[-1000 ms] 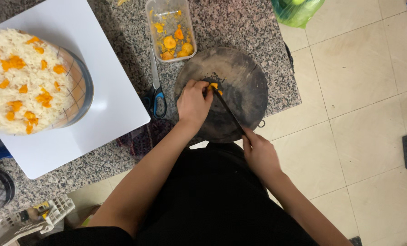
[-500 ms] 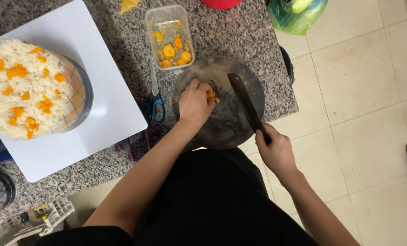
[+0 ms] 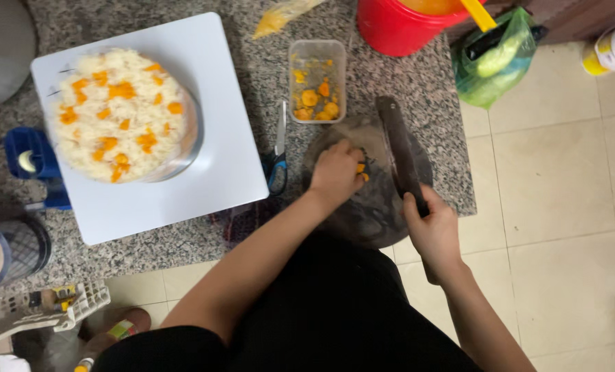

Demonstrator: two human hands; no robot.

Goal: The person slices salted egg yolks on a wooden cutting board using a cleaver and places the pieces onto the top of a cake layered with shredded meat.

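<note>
While the knife lay slanted across the board a moment ago, it now stands nearly lengthwise, its tip pointing toward the far edge of the table, and the right hand has drawn back to the near rim of the round chopping board. That hand's fingers are wrapped tight around the dark handle. The left hand has hardly moved: it sits at the middle of the board, fingers curled down over small orange pieces, pinching them against the surface.

The orange pieces are tiny, bright, wet-looking chunks, mostly hidden under the fingertips. The board is a dark, worn disc, smeared and dull, lying at the near right corner of the speckled grey granite table and overhanging its near edge. The blade is broad, flat and dark grey.

Just left of the board lie scissors with blue handles. Beyond the board stands a clear rectangular plastic tub holding orange slices. Farther left, a white square slab carries a round cake, rough with pale shreds and dotted with orange bits. At the far edge stands a red bucket, with a green plastic bag to its right.
</note>
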